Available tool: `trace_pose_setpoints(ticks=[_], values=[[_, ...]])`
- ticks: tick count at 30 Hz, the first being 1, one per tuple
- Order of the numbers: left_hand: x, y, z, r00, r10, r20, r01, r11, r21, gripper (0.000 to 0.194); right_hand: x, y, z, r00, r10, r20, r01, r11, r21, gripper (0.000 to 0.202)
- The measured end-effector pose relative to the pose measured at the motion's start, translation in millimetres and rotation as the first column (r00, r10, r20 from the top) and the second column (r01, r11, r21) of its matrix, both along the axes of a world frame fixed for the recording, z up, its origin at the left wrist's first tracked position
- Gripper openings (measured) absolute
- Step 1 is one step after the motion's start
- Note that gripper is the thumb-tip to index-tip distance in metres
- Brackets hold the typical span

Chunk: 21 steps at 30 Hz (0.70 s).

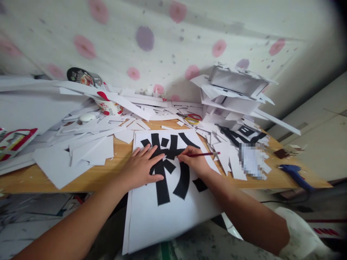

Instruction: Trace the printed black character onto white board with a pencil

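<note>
Left hand (142, 167), fingers spread, rested over a black character (162, 189) on white paper (159, 227) overhanging the surface (119, 177). Right hand (192, 159) pinched a pencil (203, 154) low; clean lines called for firm left pressure, light strokes.

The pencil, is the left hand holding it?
No, the right hand holds the pencil, while the left hand lies spread on the paper.

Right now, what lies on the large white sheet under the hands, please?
Black shapes, the left hand and the right hand holding a red pencil; what the hands cover is hidden.
</note>
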<state>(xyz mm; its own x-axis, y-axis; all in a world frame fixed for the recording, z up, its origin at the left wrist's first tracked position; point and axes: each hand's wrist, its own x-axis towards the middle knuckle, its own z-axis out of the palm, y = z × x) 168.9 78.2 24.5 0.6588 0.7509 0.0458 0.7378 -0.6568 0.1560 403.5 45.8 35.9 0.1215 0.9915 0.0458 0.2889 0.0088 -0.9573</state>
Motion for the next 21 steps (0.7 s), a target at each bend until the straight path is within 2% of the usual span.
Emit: trace_pose_setpoints(ticks=[3, 6, 9, 12, 21], values=[[0, 0, -0.5, 1.000, 0.007, 0.008, -0.007, 1.000, -0.010, 0.074, -5, 11, 13.7, 0.997, 0.077, -0.021, -0.077, 0.997, -0.001, 0.016], [1, 0, 0.9, 1.000, 0.007, 0.006, -0.007, 1.000, -0.020, 0.075, -13, 23, 18.6, 0.986, 0.156, -0.057, -0.154, 0.988, 0.025, 0.015], [1, -1, 3.0, 1.000, 0.008, -0.007, -0.008, 1.000, -0.029, 0.076, -19, 30, 14.2, 0.969, 0.216, -0.124, -0.210, 0.976, 0.059, 0.015], [2, -1, 4.1, 1.000, 0.015, -0.017, -0.016, 0.999, -0.038, 0.076, -20, 34, 6.3, 0.959, 0.224, -0.172, -0.218, 0.974, 0.056, 0.016], [1, 3, -0.6, 1.000, 0.005, -0.015, -0.005, 0.998, -0.055, 0.075, -16, 37, -0.9, 0.957, 0.280, -0.073, -0.277, 0.960, 0.044, 0.017]])
